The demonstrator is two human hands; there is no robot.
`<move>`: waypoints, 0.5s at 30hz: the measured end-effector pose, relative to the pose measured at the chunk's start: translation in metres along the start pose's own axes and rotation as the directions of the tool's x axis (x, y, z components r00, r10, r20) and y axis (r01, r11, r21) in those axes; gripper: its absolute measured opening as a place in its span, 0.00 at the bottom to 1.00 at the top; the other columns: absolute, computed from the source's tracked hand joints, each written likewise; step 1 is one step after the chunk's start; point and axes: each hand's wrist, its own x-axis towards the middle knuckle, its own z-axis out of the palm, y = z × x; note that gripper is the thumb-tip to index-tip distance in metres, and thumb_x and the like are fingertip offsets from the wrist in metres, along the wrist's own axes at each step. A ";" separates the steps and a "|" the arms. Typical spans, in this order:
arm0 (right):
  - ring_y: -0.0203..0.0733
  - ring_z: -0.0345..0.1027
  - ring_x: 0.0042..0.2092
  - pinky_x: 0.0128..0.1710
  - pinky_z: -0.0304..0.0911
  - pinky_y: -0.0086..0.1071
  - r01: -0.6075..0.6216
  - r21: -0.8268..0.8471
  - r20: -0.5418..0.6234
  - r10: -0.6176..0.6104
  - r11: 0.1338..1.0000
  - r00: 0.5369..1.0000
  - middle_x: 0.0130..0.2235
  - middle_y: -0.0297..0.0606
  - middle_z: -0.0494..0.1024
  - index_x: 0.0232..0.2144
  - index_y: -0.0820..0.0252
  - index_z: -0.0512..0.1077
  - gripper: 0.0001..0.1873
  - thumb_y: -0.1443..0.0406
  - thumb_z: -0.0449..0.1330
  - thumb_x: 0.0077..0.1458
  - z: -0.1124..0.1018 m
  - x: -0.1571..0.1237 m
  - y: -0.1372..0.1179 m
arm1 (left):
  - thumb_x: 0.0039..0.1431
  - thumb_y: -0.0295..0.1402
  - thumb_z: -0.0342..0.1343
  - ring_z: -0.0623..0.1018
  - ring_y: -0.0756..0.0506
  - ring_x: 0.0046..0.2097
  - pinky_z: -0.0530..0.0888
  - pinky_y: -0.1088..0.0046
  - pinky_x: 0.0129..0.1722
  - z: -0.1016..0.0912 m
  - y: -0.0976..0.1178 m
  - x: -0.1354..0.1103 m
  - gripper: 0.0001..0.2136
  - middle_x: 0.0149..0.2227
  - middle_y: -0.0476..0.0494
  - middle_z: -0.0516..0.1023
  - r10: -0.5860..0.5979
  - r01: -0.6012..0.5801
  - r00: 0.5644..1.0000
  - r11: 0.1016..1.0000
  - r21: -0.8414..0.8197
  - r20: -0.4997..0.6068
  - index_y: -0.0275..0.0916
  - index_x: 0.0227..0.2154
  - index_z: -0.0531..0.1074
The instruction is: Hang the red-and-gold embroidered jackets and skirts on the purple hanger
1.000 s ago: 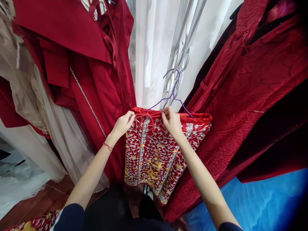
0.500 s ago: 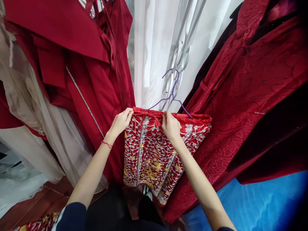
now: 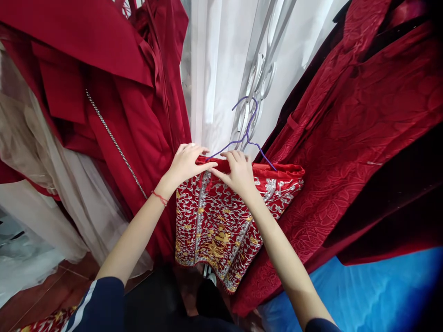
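White curtains (image 3: pixel 214 69) hang at the back, with red dresses (image 3: pixel 114 92) on the left and a red robe (image 3: pixel 363 115) on the right. Between them, the red skirt (image 3: pixel 214 221) already lies over a purple hanger (image 3: pixel 247 133). You cannot tell if its hook is on anything. Both arms reach far out. The left hand (image 3: pixel 187 161) and right hand (image 3: pixel 237 173) curl their fingers over the skirt's top edge, with the thumbs touching.

- Dark navy left sleeve (image 3: pixel 100 302), ends well short of the wrist; white stripes (image 3: pixel 80 310) run down its outer side.
- Dark navy right sleeve (image 3: pixel 320 325), only its edge in frame.
- Thin red string bracelet (image 3: pixel 159 198) on left wrist.
- Bare left hand (image 3: pixel 187 162) and right hand (image 3: pixel 237 173); forearms bare too.
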 end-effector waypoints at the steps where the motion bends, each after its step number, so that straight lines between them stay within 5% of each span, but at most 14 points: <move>1: 0.52 0.68 0.45 0.46 0.56 0.42 -0.005 -0.010 0.070 0.005 1.000 0.998 0.42 0.47 0.78 0.42 0.60 0.72 0.22 0.48 0.56 0.60 0.003 0.004 0.000 | 0.58 0.50 0.56 0.76 0.43 0.39 0.66 0.66 0.42 0.002 -0.002 0.006 0.17 0.34 0.45 0.79 -0.009 0.010 0.996 1.000 -0.007 0.092 0.40 0.35 0.76; 3: 0.49 0.70 0.39 0.42 0.55 0.39 -0.031 -0.015 0.208 0.034 0.999 0.978 0.37 0.44 0.79 0.37 0.59 0.73 0.19 0.50 0.55 0.62 0.011 0.011 0.002 | 0.57 0.52 0.56 0.73 0.45 0.30 0.63 0.70 0.34 0.009 -0.006 0.014 0.19 0.25 0.47 0.75 -0.049 0.053 0.981 0.999 -0.013 0.187 0.40 0.26 0.74; 5: 0.45 0.69 0.34 0.39 0.54 0.37 -0.062 -0.015 0.290 0.064 0.998 0.955 0.32 0.41 0.79 0.34 0.58 0.73 0.18 0.52 0.54 0.63 0.017 0.014 0.002 | 0.56 0.53 0.57 0.71 0.46 0.27 0.61 0.71 0.31 0.016 -0.009 0.017 0.21 0.21 0.48 0.72 -0.087 0.090 0.982 0.996 -0.008 0.166 0.40 0.22 0.72; 8: 0.45 0.69 0.35 0.39 0.53 0.36 0.003 -0.039 0.273 0.008 0.999 0.962 0.33 0.41 0.79 0.35 0.58 0.73 0.15 0.55 0.54 0.64 0.012 0.010 0.002 | 0.56 0.54 0.57 0.73 0.46 0.28 0.62 0.71 0.31 0.019 -0.012 0.013 0.21 0.22 0.47 0.73 -0.089 0.093 0.991 0.995 -0.041 0.100 0.39 0.23 0.72; 12: 0.47 0.67 0.45 0.45 0.53 0.38 0.106 -0.091 0.005 -0.106 0.990 0.994 0.41 0.43 0.78 0.40 0.57 0.72 0.15 0.54 0.52 0.65 -0.023 -0.012 0.020 | 0.49 0.52 0.63 0.78 0.44 0.40 0.69 0.70 0.40 0.013 -0.030 -0.005 0.24 0.41 0.44 0.80 -0.106 0.120 0.992 0.959 -0.256 0.068 0.41 0.44 0.74; 15: 0.49 0.67 0.46 0.47 0.53 0.41 -0.190 -0.133 -0.300 0.143 0.973 0.943 0.41 0.44 0.77 0.39 0.57 0.72 0.18 0.51 0.52 0.63 -0.049 -0.037 0.057 | 0.50 0.52 0.62 0.79 0.43 0.40 0.72 0.70 0.39 0.018 -0.049 -0.023 0.26 0.41 0.43 0.81 -0.210 0.244 0.970 0.880 -0.407 0.126 0.39 0.47 0.75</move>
